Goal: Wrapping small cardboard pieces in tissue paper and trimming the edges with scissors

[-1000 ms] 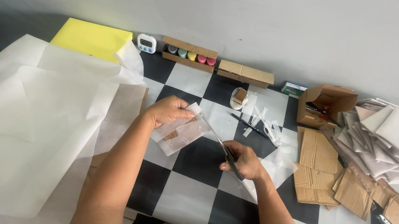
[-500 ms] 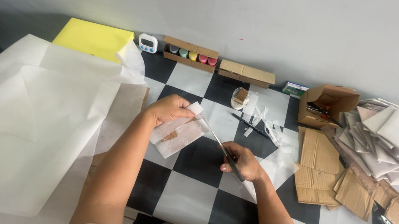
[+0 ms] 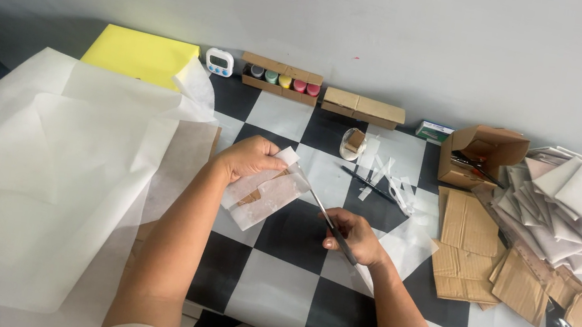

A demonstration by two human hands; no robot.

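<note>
Centrally, the left hand (image 3: 249, 158) pinches a translucent white paper piece (image 3: 264, 194) wrapped over brown card, fingers curled closed along its upper edge, above the black-and-white chequered surface (image 3: 287, 287). Just right of those fingers, the right hand (image 3: 355, 237) closes around the dark handles of slim metal scissors (image 3: 325, 219), whose tips meet the paper's right edge. Large white tissue sheets (image 3: 41, 171) lie beyond the left hand; brown cardboard pieces (image 3: 483, 252) lie beyond the right.

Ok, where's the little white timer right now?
The timer stands at the far edge of the checkered floor by the wall, left of centre in the head view, between the yellow pad and the box of paint pots.
</note>
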